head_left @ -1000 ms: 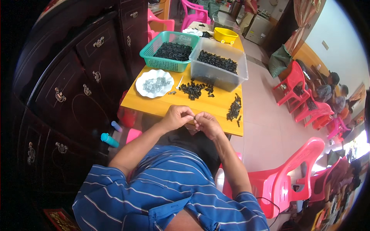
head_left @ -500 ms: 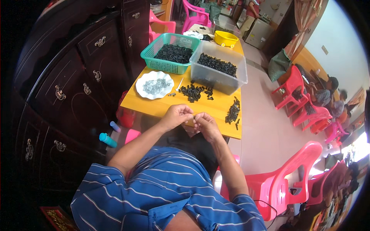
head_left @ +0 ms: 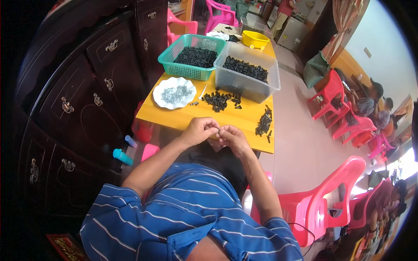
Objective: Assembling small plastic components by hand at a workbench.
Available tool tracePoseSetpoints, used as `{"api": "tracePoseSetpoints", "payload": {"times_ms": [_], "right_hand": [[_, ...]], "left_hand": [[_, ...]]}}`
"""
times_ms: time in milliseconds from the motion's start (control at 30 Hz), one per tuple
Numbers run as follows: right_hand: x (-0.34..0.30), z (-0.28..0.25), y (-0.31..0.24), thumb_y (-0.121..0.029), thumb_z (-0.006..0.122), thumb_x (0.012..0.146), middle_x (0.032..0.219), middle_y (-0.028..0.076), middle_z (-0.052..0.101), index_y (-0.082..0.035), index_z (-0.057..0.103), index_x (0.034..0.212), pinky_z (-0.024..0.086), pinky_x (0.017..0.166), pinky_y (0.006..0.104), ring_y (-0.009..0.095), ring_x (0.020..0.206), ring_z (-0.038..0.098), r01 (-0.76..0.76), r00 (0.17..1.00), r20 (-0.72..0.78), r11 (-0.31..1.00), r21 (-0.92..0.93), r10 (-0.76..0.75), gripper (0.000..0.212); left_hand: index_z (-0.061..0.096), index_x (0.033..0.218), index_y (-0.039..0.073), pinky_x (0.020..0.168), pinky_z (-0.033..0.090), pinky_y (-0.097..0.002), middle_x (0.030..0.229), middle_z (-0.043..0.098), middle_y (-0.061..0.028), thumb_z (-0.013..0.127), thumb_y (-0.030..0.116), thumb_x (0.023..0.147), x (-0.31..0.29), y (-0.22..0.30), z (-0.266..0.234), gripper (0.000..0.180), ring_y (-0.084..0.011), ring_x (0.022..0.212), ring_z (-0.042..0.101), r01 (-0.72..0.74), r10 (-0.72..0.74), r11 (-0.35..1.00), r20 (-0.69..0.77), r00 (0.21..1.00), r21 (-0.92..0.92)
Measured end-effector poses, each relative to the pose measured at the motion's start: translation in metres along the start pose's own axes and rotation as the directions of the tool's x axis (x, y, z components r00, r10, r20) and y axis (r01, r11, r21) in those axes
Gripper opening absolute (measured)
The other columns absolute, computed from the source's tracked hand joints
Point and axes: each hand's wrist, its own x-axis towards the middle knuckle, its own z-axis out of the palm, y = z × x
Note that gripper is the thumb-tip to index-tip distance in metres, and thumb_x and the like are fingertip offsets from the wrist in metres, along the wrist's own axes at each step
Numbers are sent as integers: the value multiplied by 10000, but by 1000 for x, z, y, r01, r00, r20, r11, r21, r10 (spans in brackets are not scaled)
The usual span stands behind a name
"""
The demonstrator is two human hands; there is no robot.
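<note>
At the near edge of the yellow table, my left hand and my right hand meet with their fingertips pinched together. Whatever they grip is mostly hidden; only a tiny dark bit shows between them. Just beyond lies a loose pile of small black parts. Left of it sits a white scalloped plate of small clear pieces. A white slim tool rests between plate and pile. Another heap of black parts is by the right edge.
Behind stand a green basket and a clear plastic bin, both holding black parts, with a yellow tub farther back. Dark cabinets line the left. A pink chair is close on my right. Other people sit beyond.
Both hands stay together in nearly the same spot, with the fingertips slightly closer. The whole view has shifted a little.
</note>
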Motion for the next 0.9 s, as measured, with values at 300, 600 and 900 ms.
{"api": "tracePoseSetpoints", "payload": {"times_ms": [300,600,900], "right_hand": [[-3,5,-3,-175,631,1010,864,-3,683,-61,675,1018,492,672,197,63,723,597,-1,999,43,1000,-7,1,122],[-4,4,-3,-215,604,1027,835,-13,662,-67,664,982,497,635,213,58,703,582,-26,995,99,999,-44,30,166],[-2,9,-3,-219,587,1036,786,-13,643,-65,661,983,481,626,221,70,662,559,5,1000,-1,998,-66,-5,179]], "left_hand": [[734,998,-3,683,540,-228,841,716,-12,708,26,897,0,-3,-2,109,-62,756,646,-6,6,1000,10,1000,-22],[737,969,-16,703,549,-253,850,740,-56,680,36,900,-2,8,1,104,-87,770,674,-13,12,999,-8,1000,-44],[732,988,-7,707,549,-264,858,743,-59,671,64,907,1,-10,0,123,-85,776,671,57,-61,996,-45,997,-76]]}}
